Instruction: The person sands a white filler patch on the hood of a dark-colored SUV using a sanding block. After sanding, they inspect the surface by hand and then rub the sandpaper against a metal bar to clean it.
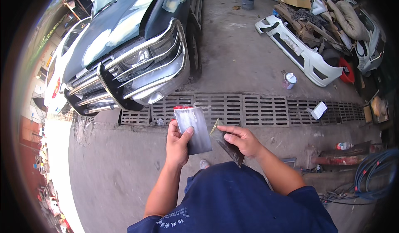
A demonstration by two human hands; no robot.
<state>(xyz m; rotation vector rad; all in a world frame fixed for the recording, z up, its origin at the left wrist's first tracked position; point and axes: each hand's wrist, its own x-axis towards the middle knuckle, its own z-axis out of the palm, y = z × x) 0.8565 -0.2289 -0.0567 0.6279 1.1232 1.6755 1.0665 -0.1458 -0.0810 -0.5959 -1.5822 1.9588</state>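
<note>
My left hand (179, 143) grips a flat grey putty plate (194, 129), its thumb lying across the face. Red material shows along the plate's top edge; whether it belongs to the plate I cannot tell. In my right hand (245, 140) is a dark putty spreader (227, 146), tilted, with yellowish paste (215, 127) along its upper edge. The index finger rests close to that paste. Plate and spreader are held side by side in front of me, with a narrow gap between them.
A dark vehicle (118, 33) with pale filler patches and a chrome bull bar (168, 62) stands at the far left. A slotted drain grate (266, 110) crosses the floor. Rightward lie a white bumper (297, 54), a can (289, 80), a white container (318, 110) and coiled hoses (376, 172).
</note>
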